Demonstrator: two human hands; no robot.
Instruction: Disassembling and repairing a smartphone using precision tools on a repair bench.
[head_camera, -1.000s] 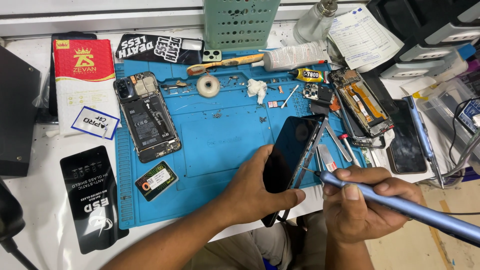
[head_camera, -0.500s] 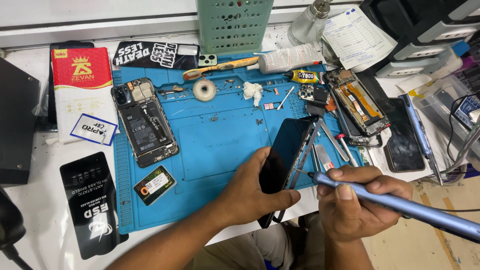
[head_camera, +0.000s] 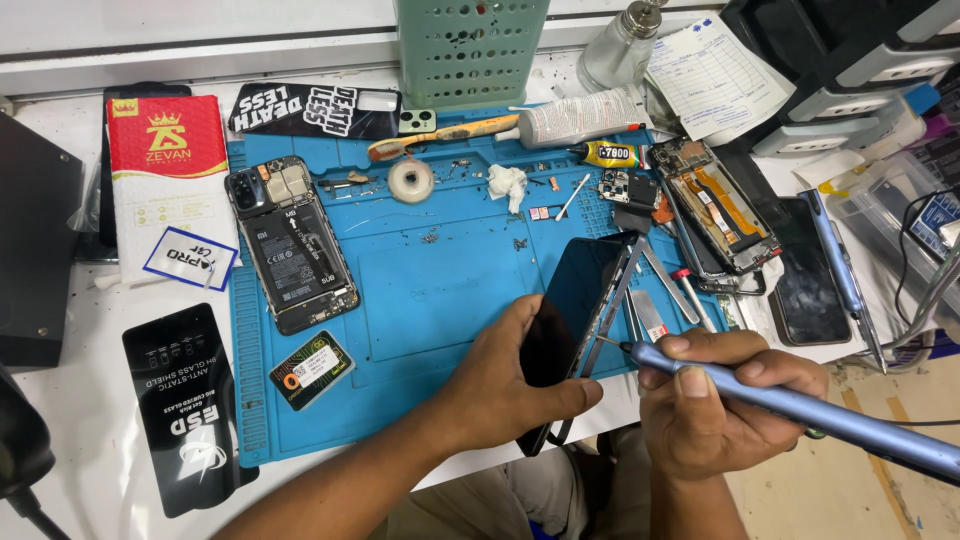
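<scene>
Blue silicone repair mat (head_camera: 420, 300) near edge: left hand (head_camera: 500, 385) clamps black phone screen (head_camera: 570, 320) steady while right hand (head_camera: 715, 400) grips blue electric screwdriver (head_camera: 800, 415), tip best kept square.

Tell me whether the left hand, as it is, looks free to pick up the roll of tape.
Probably not: the left hand holds the dark phone on edge, though the blue mat toward the roll of tape lies open.

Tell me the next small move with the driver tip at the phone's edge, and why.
Probably ease the blue electric screwdriver in the right hand slightly forward until its thin tip seats on the frame edge of the dark phone. The left hand grips the phone tilted on its side, and the tip sits right at that edge; whether it already touches is unclear.
</scene>
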